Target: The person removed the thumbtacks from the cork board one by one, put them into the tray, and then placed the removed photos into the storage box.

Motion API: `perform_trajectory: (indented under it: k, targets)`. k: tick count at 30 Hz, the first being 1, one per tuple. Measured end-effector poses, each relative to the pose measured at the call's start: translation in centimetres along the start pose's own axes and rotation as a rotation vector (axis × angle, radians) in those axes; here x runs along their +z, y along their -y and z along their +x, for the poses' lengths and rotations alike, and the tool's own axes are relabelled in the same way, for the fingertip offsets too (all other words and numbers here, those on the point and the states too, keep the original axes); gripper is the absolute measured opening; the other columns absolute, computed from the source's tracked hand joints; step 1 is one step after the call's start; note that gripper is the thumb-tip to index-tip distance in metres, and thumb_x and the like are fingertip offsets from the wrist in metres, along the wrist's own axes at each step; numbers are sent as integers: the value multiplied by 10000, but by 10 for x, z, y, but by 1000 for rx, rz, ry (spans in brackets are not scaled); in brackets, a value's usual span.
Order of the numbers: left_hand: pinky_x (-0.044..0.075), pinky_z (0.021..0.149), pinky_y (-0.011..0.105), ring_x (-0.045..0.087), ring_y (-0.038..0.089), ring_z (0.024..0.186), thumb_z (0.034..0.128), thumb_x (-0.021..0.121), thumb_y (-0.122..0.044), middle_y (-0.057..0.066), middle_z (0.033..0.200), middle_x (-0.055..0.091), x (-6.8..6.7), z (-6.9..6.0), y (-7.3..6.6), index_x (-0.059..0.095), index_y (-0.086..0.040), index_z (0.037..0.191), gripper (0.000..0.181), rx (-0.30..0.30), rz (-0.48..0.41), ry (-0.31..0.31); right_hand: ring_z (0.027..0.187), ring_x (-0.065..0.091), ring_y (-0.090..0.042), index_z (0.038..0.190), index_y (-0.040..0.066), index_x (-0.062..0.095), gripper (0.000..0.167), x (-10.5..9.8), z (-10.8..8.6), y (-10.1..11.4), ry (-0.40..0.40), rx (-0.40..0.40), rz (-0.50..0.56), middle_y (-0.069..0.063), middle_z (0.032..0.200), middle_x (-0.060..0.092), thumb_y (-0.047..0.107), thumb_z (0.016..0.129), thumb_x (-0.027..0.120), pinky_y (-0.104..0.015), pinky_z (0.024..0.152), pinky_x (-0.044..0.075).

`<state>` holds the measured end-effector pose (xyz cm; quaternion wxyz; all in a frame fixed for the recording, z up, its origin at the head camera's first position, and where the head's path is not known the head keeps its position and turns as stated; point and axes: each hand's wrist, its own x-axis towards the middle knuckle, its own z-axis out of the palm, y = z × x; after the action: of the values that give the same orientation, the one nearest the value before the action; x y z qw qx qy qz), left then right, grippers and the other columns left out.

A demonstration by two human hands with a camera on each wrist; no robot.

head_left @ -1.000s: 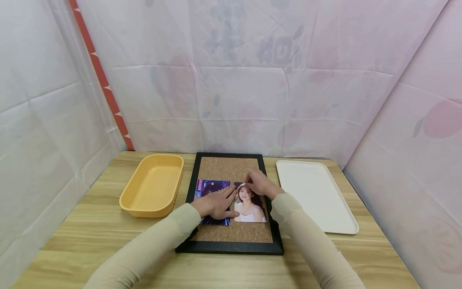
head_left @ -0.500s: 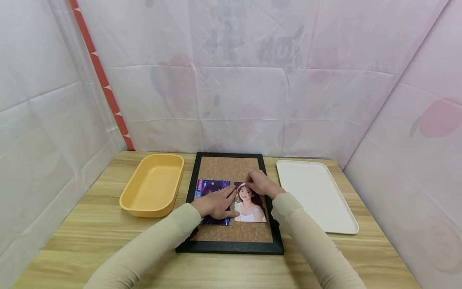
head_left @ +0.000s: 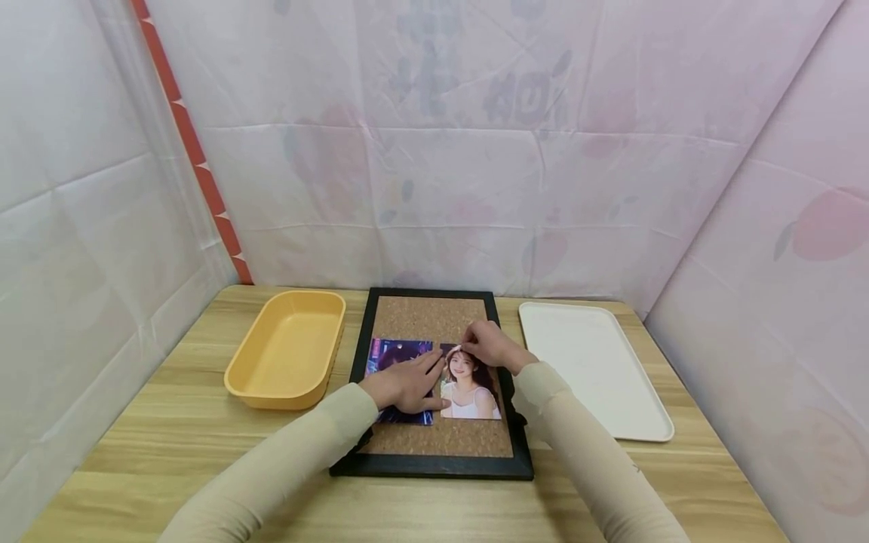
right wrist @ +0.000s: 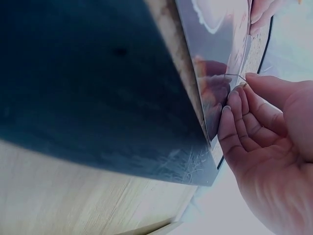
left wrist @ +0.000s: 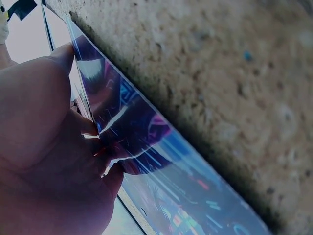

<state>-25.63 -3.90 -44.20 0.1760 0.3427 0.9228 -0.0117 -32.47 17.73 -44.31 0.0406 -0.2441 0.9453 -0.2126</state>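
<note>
A black-framed cork board (head_left: 434, 445) bears two photos side by side. My left hand (head_left: 407, 383) lies spread over the dark blue-purple photo (head_left: 387, 358), its fingertips and thumb reaching the left edge of the portrait photo (head_left: 465, 400). At that portrait's top edge, my right hand (head_left: 490, 344) has thumb and fingers pinched together. The right wrist view shows a thin pin (right wrist: 239, 77) between thumb and fingertips of the right hand (right wrist: 274, 127), against the glossy photo (right wrist: 215, 54). A small round pin head (head_left: 400, 346) sits near the dark photo's top.
To the left of the board stands a yellow tray (head_left: 288, 354) with raised sides. A flat white tray (head_left: 597, 362) lies to its right. Printed cloth (head_left: 475, 188) hangs behind the wooden table (head_left: 170, 430) and along both sides.
</note>
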Motion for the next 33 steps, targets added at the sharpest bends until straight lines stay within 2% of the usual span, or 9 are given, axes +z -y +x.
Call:
perform_trajectory:
  k: [6,11,21,27,33]
  targets:
    - [245,1245,395,132,236,1578,1025,422,-645,95,1720,123,0,-2,0,197,-87,1643,863,7,2,-7,660,616,-107,907,29,765,141,0,-1,-2,3,17,21,-44,805,720,57,981,648,-305,664,547]
    - [230,1250,392,120,239,1580,1034,416,-630,101,1721,113,1,-1,0,191,-82,1643,850,7,-2,3,650,611,-109,901,32,763,144,0,-2,-2,3,21,43,-40,795,717,60,980,646,-297,641,539]
    - [270,1236,419,123,224,1579,1020,407,-661,76,1725,101,-1,0,-1,179,-105,1649,870,-13,9,3,652,605,-108,900,21,767,161,-5,-4,-2,7,26,72,-38,790,719,61,987,637,-294,636,526]
    - [231,1249,419,90,233,1583,1028,397,-652,85,1726,75,4,4,1,160,-95,1650,868,-6,-8,9,663,610,-117,905,17,755,161,-5,-6,-2,12,31,87,-35,795,710,57,997,629,-305,645,530]
    - [237,1248,408,120,244,1580,1034,408,-634,100,1721,111,-1,1,0,192,-82,1644,851,5,-2,8,654,609,-117,911,6,743,152,-8,-7,0,7,36,117,-45,790,704,57,1000,631,-298,633,526]
